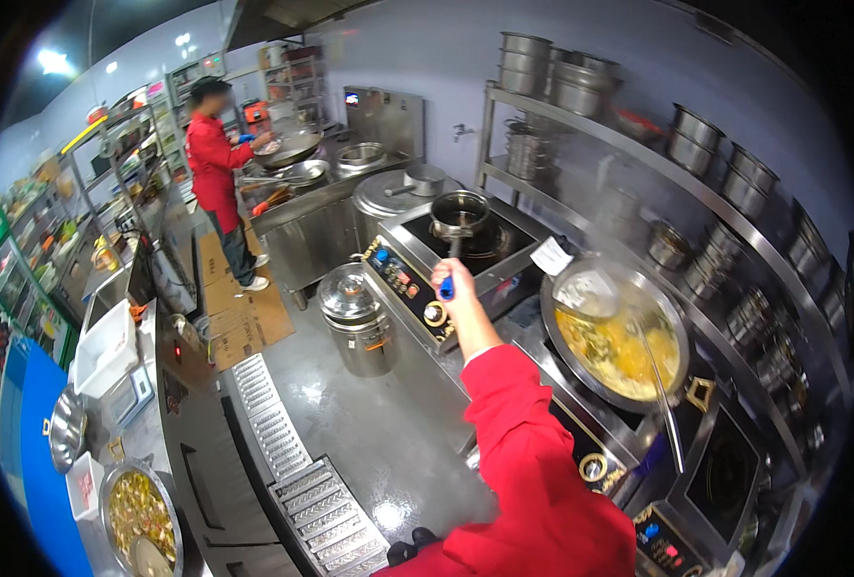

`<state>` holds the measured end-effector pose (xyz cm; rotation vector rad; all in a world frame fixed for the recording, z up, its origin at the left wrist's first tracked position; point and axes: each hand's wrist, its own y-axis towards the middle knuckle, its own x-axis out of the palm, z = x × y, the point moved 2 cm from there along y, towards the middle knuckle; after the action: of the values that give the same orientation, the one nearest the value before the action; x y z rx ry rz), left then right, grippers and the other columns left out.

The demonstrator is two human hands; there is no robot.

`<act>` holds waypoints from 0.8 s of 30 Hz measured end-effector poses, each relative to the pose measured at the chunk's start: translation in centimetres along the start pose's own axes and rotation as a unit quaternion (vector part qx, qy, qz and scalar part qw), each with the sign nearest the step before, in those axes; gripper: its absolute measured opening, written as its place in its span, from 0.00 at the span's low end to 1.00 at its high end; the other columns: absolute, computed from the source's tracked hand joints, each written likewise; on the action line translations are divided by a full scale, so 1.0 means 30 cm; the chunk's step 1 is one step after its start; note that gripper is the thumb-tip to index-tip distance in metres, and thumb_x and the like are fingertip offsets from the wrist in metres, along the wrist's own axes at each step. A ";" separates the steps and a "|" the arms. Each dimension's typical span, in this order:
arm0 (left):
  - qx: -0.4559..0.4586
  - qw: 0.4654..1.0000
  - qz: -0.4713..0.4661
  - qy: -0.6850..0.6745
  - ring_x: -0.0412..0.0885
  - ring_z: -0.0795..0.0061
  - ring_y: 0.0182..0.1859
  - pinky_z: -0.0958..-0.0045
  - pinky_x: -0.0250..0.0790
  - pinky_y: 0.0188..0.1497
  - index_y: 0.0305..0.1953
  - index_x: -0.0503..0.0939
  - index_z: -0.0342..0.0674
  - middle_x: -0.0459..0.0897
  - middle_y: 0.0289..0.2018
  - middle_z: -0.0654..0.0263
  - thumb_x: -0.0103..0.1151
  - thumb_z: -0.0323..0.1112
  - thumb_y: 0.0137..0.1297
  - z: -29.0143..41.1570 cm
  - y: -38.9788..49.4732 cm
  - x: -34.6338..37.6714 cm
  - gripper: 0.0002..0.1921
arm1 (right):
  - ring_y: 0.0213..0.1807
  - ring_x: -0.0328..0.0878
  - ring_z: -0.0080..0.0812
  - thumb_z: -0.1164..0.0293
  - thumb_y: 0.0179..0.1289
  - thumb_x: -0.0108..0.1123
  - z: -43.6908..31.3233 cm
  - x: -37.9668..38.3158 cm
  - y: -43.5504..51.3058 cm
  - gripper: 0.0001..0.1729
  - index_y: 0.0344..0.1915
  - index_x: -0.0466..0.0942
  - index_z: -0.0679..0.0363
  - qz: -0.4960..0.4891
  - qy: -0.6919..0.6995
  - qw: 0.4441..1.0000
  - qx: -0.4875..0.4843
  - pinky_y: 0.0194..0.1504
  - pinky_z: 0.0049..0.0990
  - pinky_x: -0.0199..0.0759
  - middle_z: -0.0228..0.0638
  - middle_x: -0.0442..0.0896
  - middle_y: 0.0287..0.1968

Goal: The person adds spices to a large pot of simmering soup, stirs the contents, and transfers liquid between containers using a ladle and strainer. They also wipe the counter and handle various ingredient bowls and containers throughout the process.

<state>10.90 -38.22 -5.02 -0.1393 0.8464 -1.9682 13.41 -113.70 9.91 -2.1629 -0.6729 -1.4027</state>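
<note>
My right hand is closed around the handle of a small metal saucepan, which is over the glass top of an induction cooker. The pan looks dark inside. To the right, a large steel wok holds steaming yellow broth with greens. A strainer rests at the wok's far left side, and a long-handled ladle leans over its near rim. My left hand is out of view.
A co-worker in red stands at a wok station further back. A lidded steel pot stands on the floor beside the cooker. Steel shelves with pots line the right wall. A pan of chopped food sits on the left counter.
</note>
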 end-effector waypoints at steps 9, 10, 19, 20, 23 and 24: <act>-0.075 0.994 0.044 0.065 0.76 0.73 0.40 0.69 0.69 0.44 0.50 0.73 0.38 0.78 0.40 0.63 0.52 0.41 0.64 -0.019 0.044 0.133 0.17 | 0.16 0.66 0.24 0.80 0.50 0.54 -0.099 -0.087 0.247 0.06 0.21 0.67 0.64 -0.052 0.053 0.997 -0.036 0.18 0.18 0.65 0.32 0.68 0.18; -0.091 0.991 0.054 0.076 0.76 0.73 0.41 0.68 0.69 0.44 0.50 0.73 0.38 0.78 0.41 0.63 0.51 0.41 0.64 -0.051 0.025 0.145 0.17 | 0.18 0.67 0.25 0.79 0.50 0.55 -0.097 -0.094 0.260 0.05 0.22 0.69 0.64 -0.095 0.060 0.991 -0.077 0.19 0.19 0.67 0.33 0.69 0.19; -0.121 0.983 0.043 0.129 0.78 0.61 0.46 0.66 0.68 0.49 0.48 0.75 0.39 0.80 0.42 0.54 0.51 0.53 0.61 -0.477 -0.003 0.178 0.24 | 0.51 0.72 0.35 0.58 0.63 0.50 -0.201 -0.212 0.400 0.32 0.62 0.59 0.62 -0.421 -0.003 0.869 0.260 0.44 0.31 0.72 0.38 0.71 0.58; -0.110 0.983 0.071 0.133 0.79 0.62 0.44 0.66 0.69 0.48 0.47 0.76 0.40 0.81 0.40 0.55 0.50 0.48 0.62 -0.511 0.022 0.173 0.20 | 0.61 0.65 0.39 0.54 0.62 0.49 -0.208 -0.251 0.420 0.36 0.66 0.54 0.60 -0.403 0.036 0.875 0.266 0.52 0.37 0.69 0.38 0.64 0.64; -0.087 0.982 0.140 0.088 0.80 0.59 0.40 0.64 0.71 0.42 0.40 0.79 0.41 0.82 0.35 0.56 0.51 0.36 0.57 -0.563 0.063 0.201 0.12 | 0.65 0.57 0.49 0.43 0.62 0.38 -0.265 -0.351 0.491 0.43 0.67 0.48 0.61 -0.339 0.103 0.902 0.247 0.58 0.46 0.62 0.43 0.58 0.67; -0.097 0.975 0.179 0.089 0.81 0.61 0.36 0.65 0.72 0.39 0.38 0.79 0.41 0.82 0.31 0.57 0.51 0.33 0.55 -0.569 0.068 0.192 0.10 | 0.65 0.58 0.49 0.42 0.63 0.37 -0.266 -0.366 0.505 0.44 0.67 0.48 0.64 -0.313 0.123 0.911 0.239 0.59 0.47 0.61 0.46 0.60 0.65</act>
<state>2.06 -34.90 -20.51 0.0750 1.0987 -1.5736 13.52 -131.91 0.83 -1.4051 -1.5167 -1.5546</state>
